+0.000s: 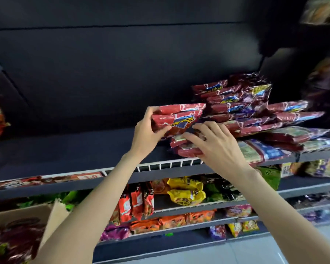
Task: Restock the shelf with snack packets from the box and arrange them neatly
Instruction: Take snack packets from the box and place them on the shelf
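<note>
Head view: a small stack of red snack packets (177, 119) is grasped at its left end by the left hand (149, 134), the fingers curled over the top edge and the thumb pressed against the front face. The right hand (215, 143) is laid flat, fingers straight and spread, on the lower red packets (187, 147) lying just beneath that stack; nothing is pinched by it. Both sets of packets are placed on the upper shelf (80, 149), near its white wire front rail (168, 165).

To the right, a larger pile of the same red packets (242, 103) has been built up against the dark back panel, but it is seen to lean and fan out unevenly, some packets jutting past the shelf edge. The left stretch of the upper shelf is shown bare.

At the lower left, the cardboard box (27, 212) is seen open, with dark red packets (13, 242) inside it. Lower shelves carry yellow packets (185, 193) and orange-red packets (135, 204).

The task is judged to be partly done: a good share of stock has been shelved, yet the box has not been emptied, the bare stretch remains to be filled, and the piles are left to be squared.
</note>
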